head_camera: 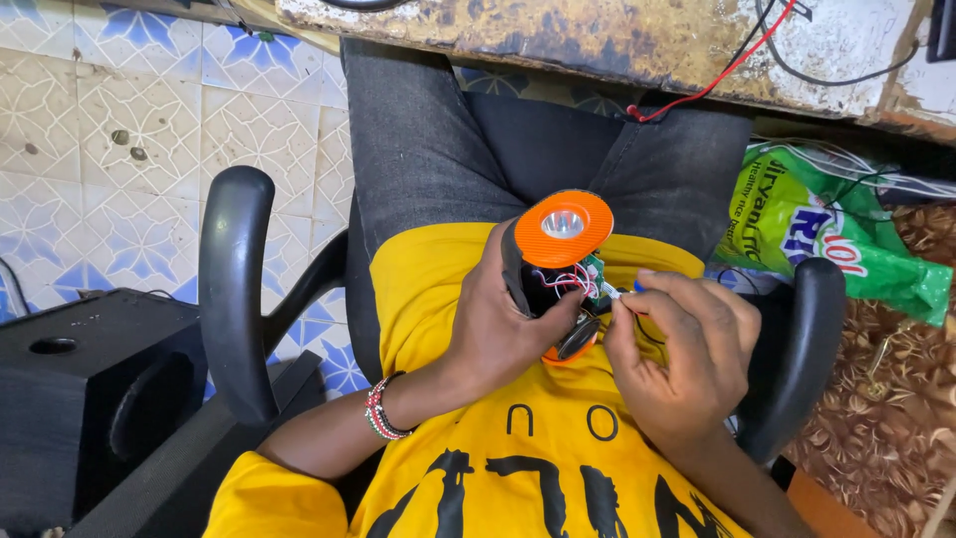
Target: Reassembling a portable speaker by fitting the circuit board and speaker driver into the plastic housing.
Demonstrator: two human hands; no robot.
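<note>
Torch: I see a small torch [558,269] with an orange rim and a shiny reflector, held over the lap, just above the yellow shirt [518,438]. Its black body is opened, with thin red and white wires [573,282] and a small green board [595,269] showing at its right side.
Left hand: my view shows the left hand [498,319] wrapped around the torch body, fingers closed on it, steadying it upright-tilted.
Right hand: the right hand [687,349] sits just right of the torch, fingertips pinched on something small and pale at the wires; I cannot tell exactly what.
Step in hand: I judge this as work on the wiring inside the torch, mid-way, with the body open.
Next move: it would call for a firm hold by the left hand and fine, gentle fingertip work, since the wires look thin and could tear.
Chair: black armrests [234,289] stand left and right of the torch.
Beyond: a worn table edge [597,40] lies above the torch, a green bag [827,239] to its right, a black speaker box [80,389] far left on a patterned tile floor [129,149].
</note>
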